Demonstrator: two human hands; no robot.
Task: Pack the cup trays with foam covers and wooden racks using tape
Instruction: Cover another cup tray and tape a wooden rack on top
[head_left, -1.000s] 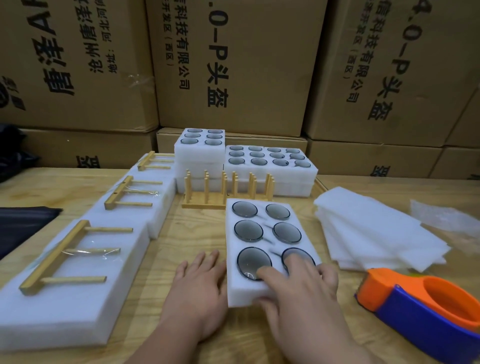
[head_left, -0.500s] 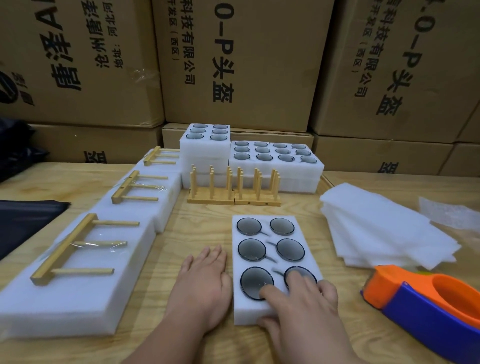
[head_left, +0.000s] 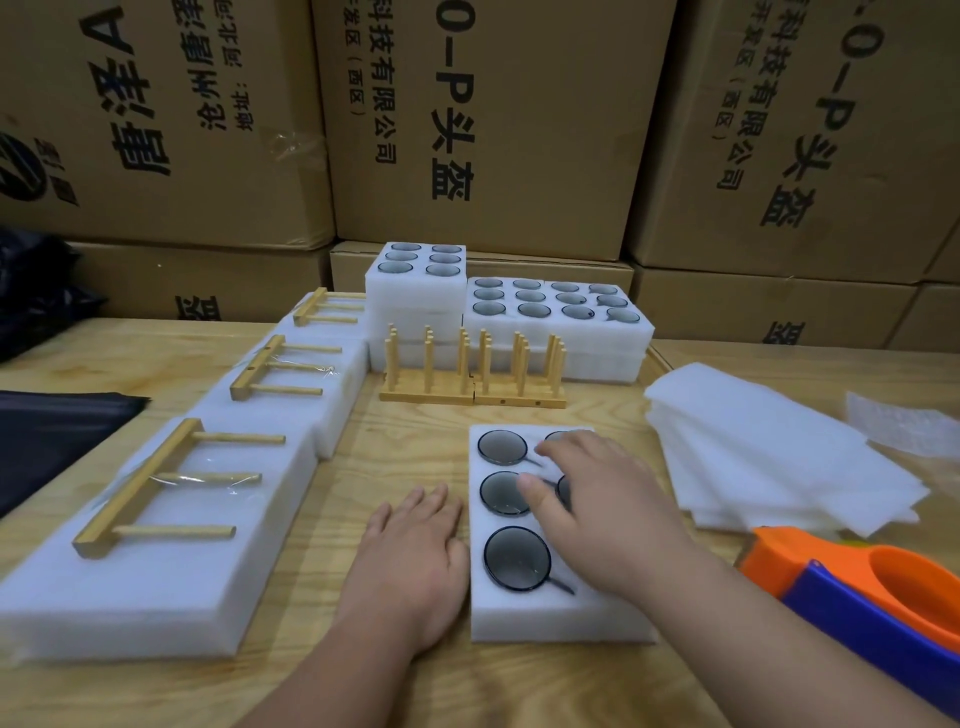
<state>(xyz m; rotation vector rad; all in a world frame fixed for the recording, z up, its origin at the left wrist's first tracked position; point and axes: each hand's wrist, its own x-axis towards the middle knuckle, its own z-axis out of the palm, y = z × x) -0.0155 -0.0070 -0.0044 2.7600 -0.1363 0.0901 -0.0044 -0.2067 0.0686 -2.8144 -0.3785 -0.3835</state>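
Two hands meet the cup tray (head_left: 524, 618) lying on the table (head_left: 405, 431) in front of the person: the right hand (head_left: 602, 512) spread loosely across its glass cups, the left hand (head_left: 410, 558) flat against its left edge, and this light, soft foam with fragile contents is probably best lifted by its long sides.

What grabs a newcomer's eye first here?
The two hands at centre: the right hand lies over the open cup tray, the left hand flat on the table beside it. Left of them, a row of foam packs with taped wooden racks on top. At lower right, the orange-and-blue tape dispenser.
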